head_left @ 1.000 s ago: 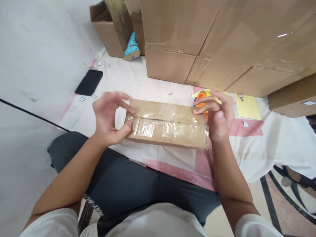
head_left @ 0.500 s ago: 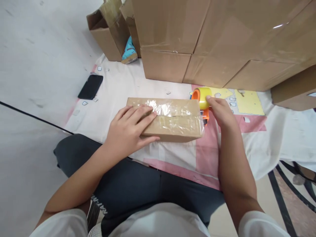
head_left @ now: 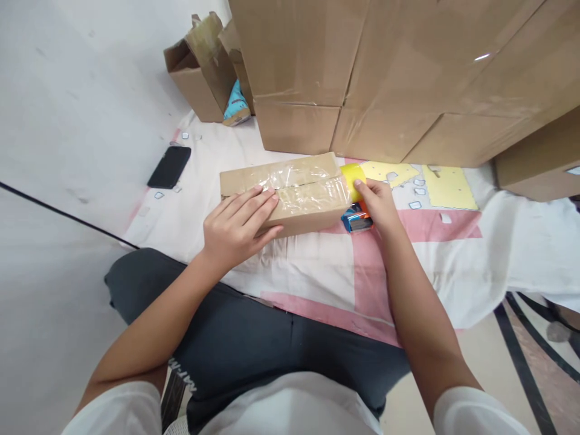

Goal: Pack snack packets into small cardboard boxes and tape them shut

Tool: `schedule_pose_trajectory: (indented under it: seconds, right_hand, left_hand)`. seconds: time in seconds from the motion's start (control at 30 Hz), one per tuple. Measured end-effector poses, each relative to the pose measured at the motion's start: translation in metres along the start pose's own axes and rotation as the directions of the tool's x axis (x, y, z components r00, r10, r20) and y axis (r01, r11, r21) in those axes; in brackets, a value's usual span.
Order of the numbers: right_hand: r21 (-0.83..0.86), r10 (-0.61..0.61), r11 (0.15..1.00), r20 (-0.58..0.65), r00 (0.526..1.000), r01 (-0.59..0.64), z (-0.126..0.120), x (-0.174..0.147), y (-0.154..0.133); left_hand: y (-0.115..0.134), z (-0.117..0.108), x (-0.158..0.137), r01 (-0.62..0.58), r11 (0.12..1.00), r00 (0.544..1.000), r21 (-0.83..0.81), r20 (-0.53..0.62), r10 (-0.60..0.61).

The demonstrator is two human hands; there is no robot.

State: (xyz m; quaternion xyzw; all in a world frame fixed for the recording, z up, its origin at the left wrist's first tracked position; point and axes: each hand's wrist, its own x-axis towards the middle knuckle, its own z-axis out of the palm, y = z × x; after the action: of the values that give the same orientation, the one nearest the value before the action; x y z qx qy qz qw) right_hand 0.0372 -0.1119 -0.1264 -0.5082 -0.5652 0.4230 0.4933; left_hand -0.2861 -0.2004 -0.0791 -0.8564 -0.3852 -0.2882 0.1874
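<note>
- In the middle of the white cloth with pink and yellow patches (head_left: 308,272), the long tan cardboard box with shiny clear tape across its top (head_left: 312,192) lies at a slant, its right end turned toward the far side.
- The person's left hand (head_left: 238,225) is spread, fingers flat on the left part of the box's top, thumb along its near side.
- At the box's right end, the right hand (head_left: 375,198) grips the yellow-rolled tape dispenser with blue and orange parts (head_left: 357,219), hiding some of it.
- Across the far side stands a big brown cardboard carton with taped seams (head_left: 299,60), closing off the space beyond the box.
- Far right, another brown carton (head_left: 534,160) stands beside it.
- Far left is an open narrow cardboard carton (head_left: 197,90), with a light-blue pointed packet (head_left: 236,104) against it.
- Left of the box, well apart from both hands, lies a flat black smartphone (head_left: 170,167), near a white upright surface (head_left: 86,109).
</note>
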Motion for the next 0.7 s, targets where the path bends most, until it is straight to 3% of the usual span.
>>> schedule_pose_trajectory:
  seconds: [0.7]
  right_hand:
    - [-0.014,0.016,1.000,-0.025,1.000,-0.017,0.0029,-0.0004,-0.0018]
  left_hand:
    - [0.0012,-0.0005,-0.0016,0.030,0.999,0.997,0.016,0.064,-0.031]
